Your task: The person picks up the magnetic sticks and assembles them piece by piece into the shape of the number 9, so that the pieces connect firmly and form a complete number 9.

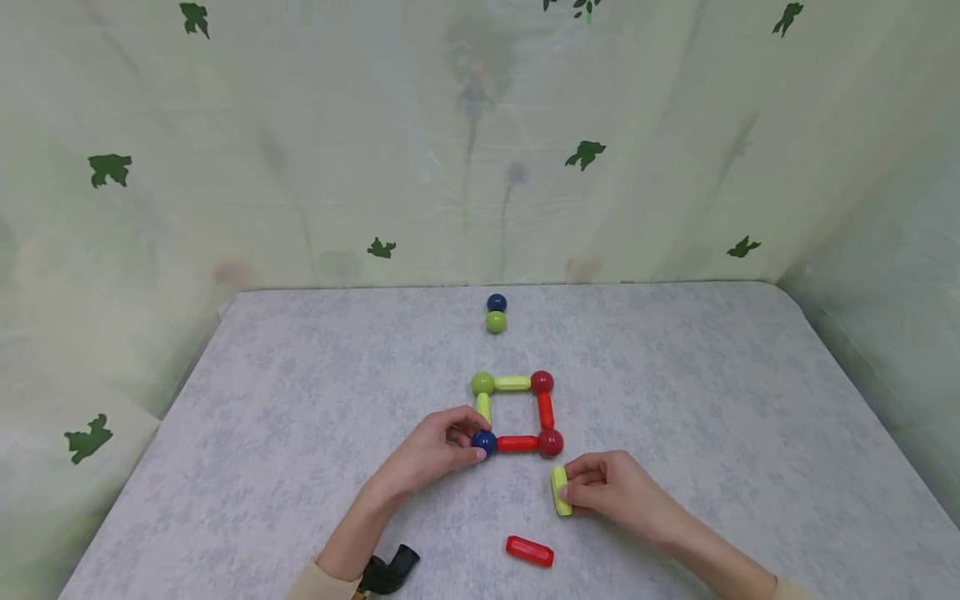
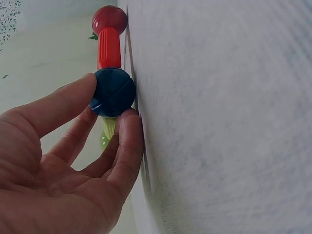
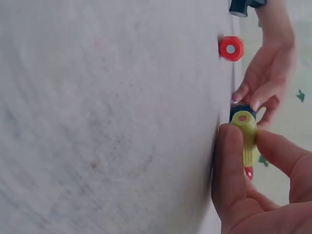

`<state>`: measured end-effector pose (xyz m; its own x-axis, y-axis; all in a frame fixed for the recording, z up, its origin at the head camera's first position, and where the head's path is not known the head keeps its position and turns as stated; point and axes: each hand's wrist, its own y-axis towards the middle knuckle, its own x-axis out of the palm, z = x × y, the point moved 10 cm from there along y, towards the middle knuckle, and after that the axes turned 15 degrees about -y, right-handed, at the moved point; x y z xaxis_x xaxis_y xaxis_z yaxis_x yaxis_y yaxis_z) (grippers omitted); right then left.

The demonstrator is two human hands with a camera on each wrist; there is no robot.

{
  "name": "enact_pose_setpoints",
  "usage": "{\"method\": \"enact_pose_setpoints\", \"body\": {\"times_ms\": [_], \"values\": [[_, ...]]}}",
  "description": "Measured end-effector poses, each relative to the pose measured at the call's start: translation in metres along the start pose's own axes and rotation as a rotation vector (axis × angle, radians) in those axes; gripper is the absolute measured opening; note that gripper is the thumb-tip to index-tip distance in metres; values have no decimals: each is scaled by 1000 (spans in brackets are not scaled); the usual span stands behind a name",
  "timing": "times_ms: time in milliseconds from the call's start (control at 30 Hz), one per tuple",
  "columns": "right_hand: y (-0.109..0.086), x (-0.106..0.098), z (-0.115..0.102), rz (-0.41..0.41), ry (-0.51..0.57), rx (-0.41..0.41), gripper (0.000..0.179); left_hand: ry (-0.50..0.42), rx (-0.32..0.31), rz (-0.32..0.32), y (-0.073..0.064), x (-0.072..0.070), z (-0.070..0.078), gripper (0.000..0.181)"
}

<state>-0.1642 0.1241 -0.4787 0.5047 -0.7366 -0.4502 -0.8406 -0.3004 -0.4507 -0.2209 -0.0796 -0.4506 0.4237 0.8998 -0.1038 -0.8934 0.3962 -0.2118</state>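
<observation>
A square of magnetic rods and balls lies flat on the table. My left hand (image 1: 433, 448) pinches the blue ball (image 2: 114, 91) at its near left corner between thumb and fingers. From that ball a red rod (image 1: 517, 444) runs to a red ball (image 1: 551, 442), and a yellow-green rod (image 1: 483, 408) runs to a green ball (image 1: 483, 382). Another yellow-green rod (image 1: 513, 383), a second red ball (image 1: 542, 382) and a red rod (image 1: 546, 411) form the other sides. Just right of the near corner, my right hand (image 1: 617, 492) pinches a loose yellow-green rod (image 3: 246, 139), apart from the square.
A loose red rod (image 1: 529, 551) lies near the front of the table (image 1: 712, 400). Toward the back edge, a blue ball (image 1: 497, 302) and a green ball (image 1: 496, 322) sit together. A black wrist device (image 1: 390, 571) shows beside the left forearm.
</observation>
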Motion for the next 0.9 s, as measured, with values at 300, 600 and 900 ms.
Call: {"method": "enact_pose_setpoints", "body": {"times_ms": [300,600,900], "values": [[8,-6,0,51,24,58,41,1,13,-2,0,1,1,27],[7,-16,-6,45,17,-10,35,4,12,-7,1,1,1,25],[24,-66,-35,191,-202,-174,27,3,4,-6,-1,0,1,26]]}}
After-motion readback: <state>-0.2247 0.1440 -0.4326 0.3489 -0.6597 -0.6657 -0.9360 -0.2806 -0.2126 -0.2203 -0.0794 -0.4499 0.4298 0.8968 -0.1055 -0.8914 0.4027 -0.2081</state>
